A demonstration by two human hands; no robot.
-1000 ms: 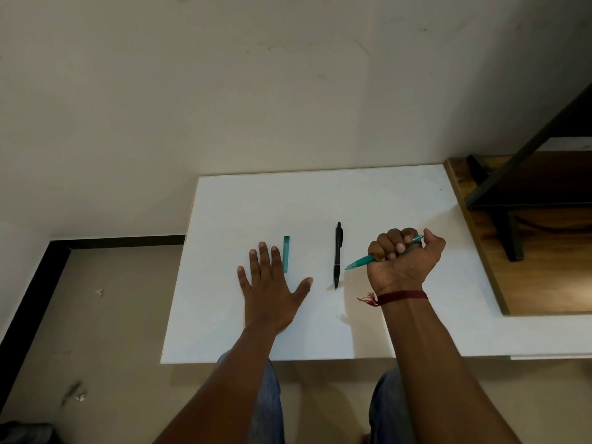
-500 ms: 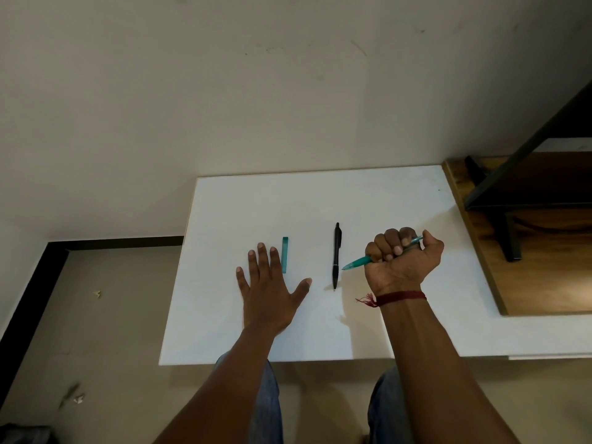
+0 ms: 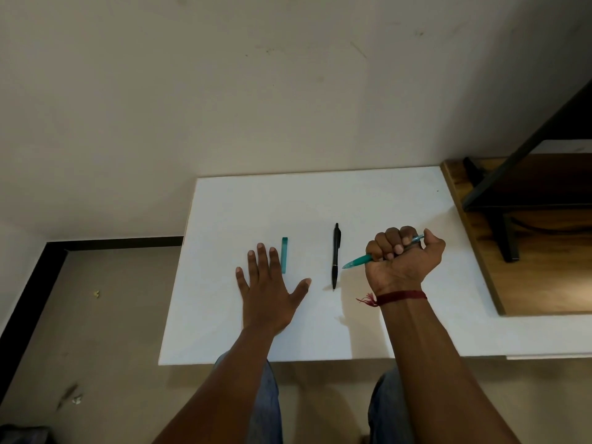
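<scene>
The right hand (image 3: 404, 261) fists the uncapped teal pen (image 3: 358, 260); its teal cap (image 3: 284, 254) lies beside the flat left hand's (image 3: 269, 293) fingertips. Capping probably follows: pick up the cap.

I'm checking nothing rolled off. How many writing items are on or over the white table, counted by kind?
Pens: 2, the teal pen gripped in the right hand and the black pen lying on the white table.
Pen caps: 1, the teal cap lying beside the left hand.
Total: 3.
</scene>
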